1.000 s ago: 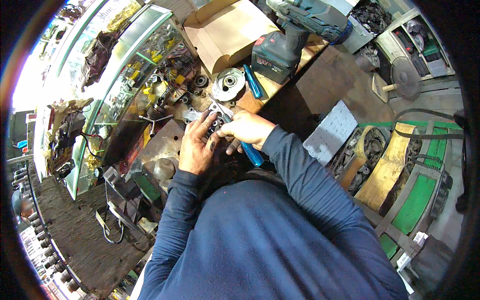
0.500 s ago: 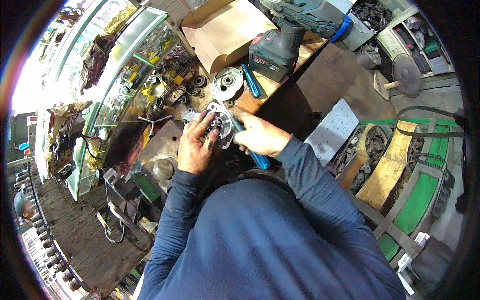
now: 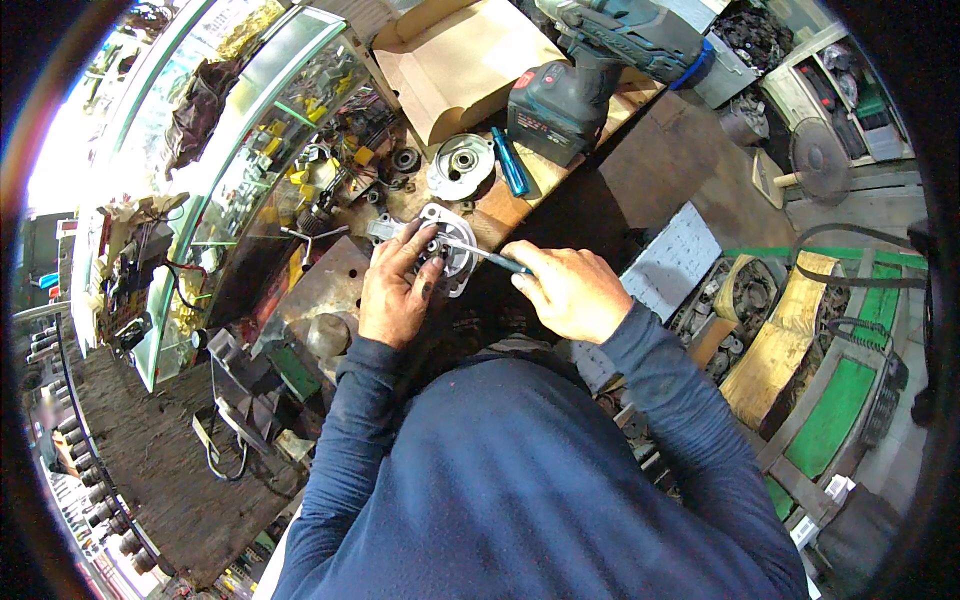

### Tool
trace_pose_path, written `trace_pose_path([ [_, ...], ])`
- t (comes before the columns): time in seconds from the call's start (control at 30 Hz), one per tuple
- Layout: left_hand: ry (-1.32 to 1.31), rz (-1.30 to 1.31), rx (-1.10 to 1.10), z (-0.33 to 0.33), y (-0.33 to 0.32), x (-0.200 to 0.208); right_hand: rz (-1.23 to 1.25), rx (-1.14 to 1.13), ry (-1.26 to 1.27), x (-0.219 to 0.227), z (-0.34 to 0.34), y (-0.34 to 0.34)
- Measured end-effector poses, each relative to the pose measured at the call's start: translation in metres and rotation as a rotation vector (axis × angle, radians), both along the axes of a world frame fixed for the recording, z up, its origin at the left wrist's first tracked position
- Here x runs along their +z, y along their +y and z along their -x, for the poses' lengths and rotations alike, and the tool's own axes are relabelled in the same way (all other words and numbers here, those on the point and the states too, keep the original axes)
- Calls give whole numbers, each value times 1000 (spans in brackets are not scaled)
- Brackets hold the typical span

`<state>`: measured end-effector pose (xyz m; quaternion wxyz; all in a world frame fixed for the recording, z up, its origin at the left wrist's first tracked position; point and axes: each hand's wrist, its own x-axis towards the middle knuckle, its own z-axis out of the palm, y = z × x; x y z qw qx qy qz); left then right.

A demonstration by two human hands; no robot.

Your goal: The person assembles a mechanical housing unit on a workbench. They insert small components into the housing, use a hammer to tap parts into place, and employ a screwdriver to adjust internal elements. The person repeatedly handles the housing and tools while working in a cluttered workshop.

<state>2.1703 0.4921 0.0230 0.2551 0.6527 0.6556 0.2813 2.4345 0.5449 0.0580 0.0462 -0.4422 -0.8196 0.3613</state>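
Observation:
My left hand (image 3: 396, 295) grips a silver round metal housing (image 3: 462, 268), its thumb and fingers lying over the middle around a small round part. In my right hand (image 3: 578, 292) is a screwdriver (image 3: 506, 262) with a blue handle, mostly covered by the fingers. Its shaft points left into the housing, and the tip lies close to my left fingertips; whether it touches the inner part I cannot tell. Just beyond the housing, a round metal cover (image 3: 460, 172) rests on the wooden bench. A second blue tool handle (image 3: 511, 165) lies right of that cover.
A cordless impact wrench (image 3: 555, 110) stands at the bench's right edge beside an open cardboard box (image 3: 465, 65). Small loose parts and a T-handle wrench (image 3: 312, 240) lie left, before a glass display case (image 3: 225, 190). Right are a pale blue board (image 3: 668, 262) and a fan (image 3: 820, 155).
My right hand has moved right and turned the screwdriver, so its shaft now points left into the housing instead of the handle lying across its side. My left hand keeps its hold.

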Motion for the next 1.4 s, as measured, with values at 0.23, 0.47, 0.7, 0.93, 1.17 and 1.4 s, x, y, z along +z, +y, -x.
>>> trace_pose_path([
  [0.23,7,6,5,0,-1,1,-57,30,60,-6,-5,5],
  [0.47,3,10,0,0,0,1,25,72,-2,2,-4,17],
  [0.7,13,-26,-4,-1,-1,-1,-31,216,-134,29,6,39],
  [0.93,15,-60,6,-3,-1,-5,-99,329,-255,46,19,43],
  [1.17,17,-76,42,-5,-3,-8,-121,328,-278,45,24,37],
  [1.4,21,-115,33,-4,-3,-11,175,238,-169,39,28,44],
])
